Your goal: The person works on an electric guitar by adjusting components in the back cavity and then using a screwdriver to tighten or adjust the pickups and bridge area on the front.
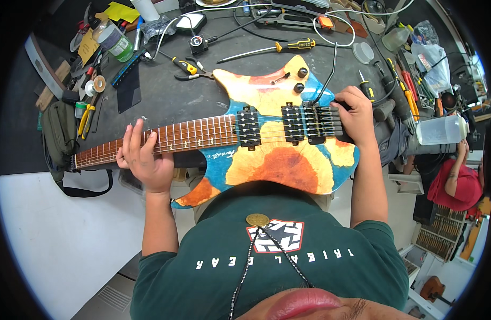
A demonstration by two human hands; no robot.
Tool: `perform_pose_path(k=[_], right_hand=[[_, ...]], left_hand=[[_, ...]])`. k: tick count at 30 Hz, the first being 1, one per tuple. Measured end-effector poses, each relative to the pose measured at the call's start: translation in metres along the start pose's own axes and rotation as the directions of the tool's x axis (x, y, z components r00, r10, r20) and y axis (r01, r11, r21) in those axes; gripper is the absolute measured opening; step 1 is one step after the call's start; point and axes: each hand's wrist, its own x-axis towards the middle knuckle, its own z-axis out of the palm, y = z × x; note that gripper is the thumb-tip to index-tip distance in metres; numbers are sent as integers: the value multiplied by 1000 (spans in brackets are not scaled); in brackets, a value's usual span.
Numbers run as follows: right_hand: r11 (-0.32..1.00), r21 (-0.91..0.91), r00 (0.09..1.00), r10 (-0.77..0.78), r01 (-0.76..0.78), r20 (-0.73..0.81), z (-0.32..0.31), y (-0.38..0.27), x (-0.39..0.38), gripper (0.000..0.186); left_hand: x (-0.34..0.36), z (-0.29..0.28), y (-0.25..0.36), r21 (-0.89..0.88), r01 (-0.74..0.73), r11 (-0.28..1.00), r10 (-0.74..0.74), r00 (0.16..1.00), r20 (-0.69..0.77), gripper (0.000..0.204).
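A glossy blue, cream and rust-orange electric guitar lies crosswise before its handler, who wears a dark green T-shirt; we see its neck pointing left and its body reaching over the near edge of a dark grey workbench. The left hand spreads its fingers wide over the brown fretboard, while the right hand curls narrow at the black metal bridge; we cannot tell whether its fingertips pinch anything.

Just beyond the guitar we find black-and-yellow pliers by its upper horn and, farther off, a long-shanked screwdriver with a yellow-and-black handle. Left of the guitar's neck end sits an olive fabric bag with a black strap; beyond the neck stands a clear bottle with a green label.

To the right of the guitar we note a translucent plastic container and, past it, a second person in a red shirt. Nearer than the guitar, at far right, a brown wooden stringed instrument shows; on the left spreads a flat white surface.
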Motion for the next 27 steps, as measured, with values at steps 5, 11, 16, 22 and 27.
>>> perform_pose_path(k=[5, 11, 16, 22, 27], right_hand=[[1000, 2, 1000, -1, 1, -3, 0, 0, 0, 16], [1000, 14, 1000, 6, -6, -2, 1, 3, -1, 17], [999, 1, 998, -54, 54, 20, -3, 4, 1, 20], [992, 88, 991, -85, 94, -99, -48, -62, 10, 24], [917, 126, 862, -399, 379, 314, -11, -129, 36, 28]], left_hand=[[-1, 1, 0, -5, -1, 1000, 1, 1000, -5, 49], [-2, 1, -2, 10, -5, 1000, 5, 1000, -4, 47], [-3, -1, -1, -7, 7, 1000, -7, 1000, -7, 46], [2, 3, 0, -30, 18, 999, -19, 1000, -9, 45], [-5, -2, 0, 61, -17, 998, 20, 999, -42, 44]])
